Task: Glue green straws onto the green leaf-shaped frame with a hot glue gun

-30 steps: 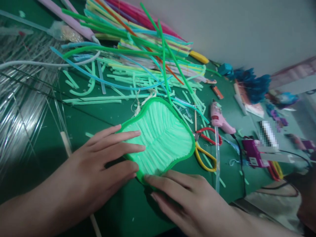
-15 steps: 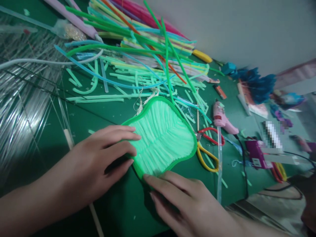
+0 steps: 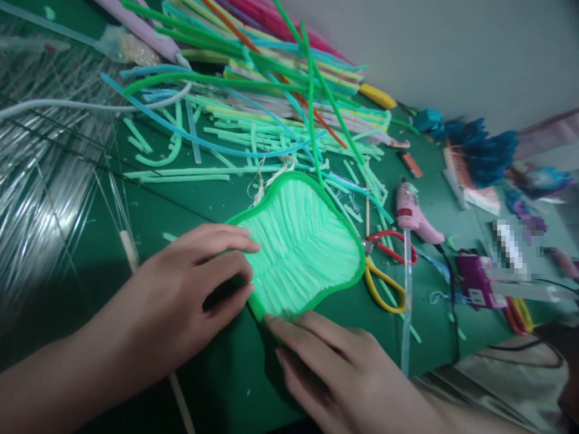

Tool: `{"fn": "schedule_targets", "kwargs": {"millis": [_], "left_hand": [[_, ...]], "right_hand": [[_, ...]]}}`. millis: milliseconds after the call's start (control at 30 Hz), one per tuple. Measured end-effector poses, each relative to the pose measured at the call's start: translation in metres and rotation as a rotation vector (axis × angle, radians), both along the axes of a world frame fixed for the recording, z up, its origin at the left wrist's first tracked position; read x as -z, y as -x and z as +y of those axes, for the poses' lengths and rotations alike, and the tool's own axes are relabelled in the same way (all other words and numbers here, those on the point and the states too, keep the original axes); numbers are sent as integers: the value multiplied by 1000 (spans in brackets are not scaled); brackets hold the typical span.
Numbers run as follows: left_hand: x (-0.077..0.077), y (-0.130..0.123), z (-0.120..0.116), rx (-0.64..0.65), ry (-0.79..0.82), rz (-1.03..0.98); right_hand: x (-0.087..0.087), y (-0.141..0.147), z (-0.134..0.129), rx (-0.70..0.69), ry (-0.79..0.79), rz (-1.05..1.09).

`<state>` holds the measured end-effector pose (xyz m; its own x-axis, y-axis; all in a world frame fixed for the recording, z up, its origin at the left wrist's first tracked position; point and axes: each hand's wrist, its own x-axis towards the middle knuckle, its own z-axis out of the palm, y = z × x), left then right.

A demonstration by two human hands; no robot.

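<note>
A pipe-cleaner leaf [image 3: 307, 244], light green with ribs running off a centre line and a darker green border, lies before me. My left hand [image 3: 212, 271] grips its left edge, with the fingers over the border and the thumb close to the index fingertip. At the lower edge, my right hand [image 3: 330, 361] pinches the border; its index finger rests on top and its thumb is lower, partly shaded. Pale tassels [image 3: 259, 191] touch or lie just behind the leaf's upper left edge. Scissors [image 3: 384, 292] with one red and one yellow handle lie at its right.
Bundles of coloured pipe cleaners [image 3: 280, 78] and cut light green pieces [image 3: 244, 141] spread behind the leaf. A pink glue gun [image 3: 418, 217] with a clear glue stick lies right, near a purple box [image 3: 474, 280]. Clear shiny strands [image 3: 49, 138] cover the left side. A wooden stick [image 3: 181, 404] passes under my left forearm.
The scene has shifted slightly to the right in view. My left thumb has come nearer the index finger at the leaf's edge. My right hand keeps its hold.
</note>
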<state>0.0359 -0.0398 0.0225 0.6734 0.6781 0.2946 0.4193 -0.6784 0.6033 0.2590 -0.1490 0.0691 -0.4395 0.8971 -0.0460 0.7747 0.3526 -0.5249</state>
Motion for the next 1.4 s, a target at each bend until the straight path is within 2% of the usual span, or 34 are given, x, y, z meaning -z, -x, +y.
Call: {"fn": "schedule_targets", "kwargs": {"millis": [233,433,633,833,1000,1067,1267,1400], "left_hand": [[0,-3,-2,-22,-6,-35],[1,-1,4,0,56,-58],[1,1,5,-12,54,-51],[1,0,3,-10,21,-37],[1,-1,0,-19,2,-37],[1,2,1,0,-4,-31],[3,19,15,163,-85,-29],[9,22,17,167,-112,-49]], "right_hand": [[0,2,1,-5,4,-15],[-2,1,1,-12,22,-13],[0,2,9,36,-31,78],[5,5,18,-21,-65,28],[7,10,14,-35,-11,-1],[8,11,12,-52,-23,-39],[9,13,9,-75,-108,-149],[11,15,6,-87,-133,-169]]}}
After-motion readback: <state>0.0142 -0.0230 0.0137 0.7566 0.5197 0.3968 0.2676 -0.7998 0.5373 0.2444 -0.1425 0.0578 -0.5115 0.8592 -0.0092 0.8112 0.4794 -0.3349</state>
